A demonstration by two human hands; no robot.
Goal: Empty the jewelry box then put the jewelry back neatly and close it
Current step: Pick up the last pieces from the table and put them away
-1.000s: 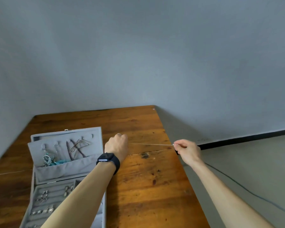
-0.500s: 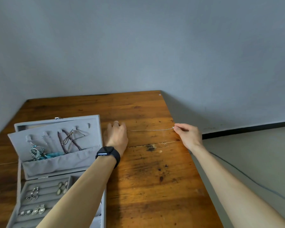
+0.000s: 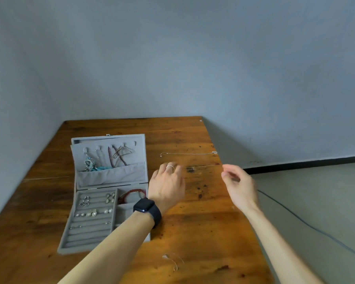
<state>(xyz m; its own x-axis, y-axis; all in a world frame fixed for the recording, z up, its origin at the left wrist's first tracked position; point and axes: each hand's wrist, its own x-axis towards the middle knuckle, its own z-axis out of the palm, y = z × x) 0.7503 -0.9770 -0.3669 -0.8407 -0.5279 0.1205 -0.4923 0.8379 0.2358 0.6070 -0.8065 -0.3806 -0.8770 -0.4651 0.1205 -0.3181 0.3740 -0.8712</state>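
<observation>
Hovering: left hand (image 3: pixel 166 182) fingers relaxed, empty | right hand (image 3: pixel 239 186) loosely curled, empty | necklace (image 3: pixel 188 153) untouched

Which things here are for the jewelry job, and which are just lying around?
For the job: open jewelry box, thin chain on the table, second chain nearer the person, red bead bracelet in the box.
Just lying about: cable on the floor, black wristwatch.

Bare table (image 3: pixel 203 222) lies between my left hand (image 3: pixel 166 186) and right hand (image 3: pixel 239 186); the open jewelry box (image 3: pixel 111 173) crowds my left, a thin chain (image 3: pixel 188 154) just beyond.
</observation>
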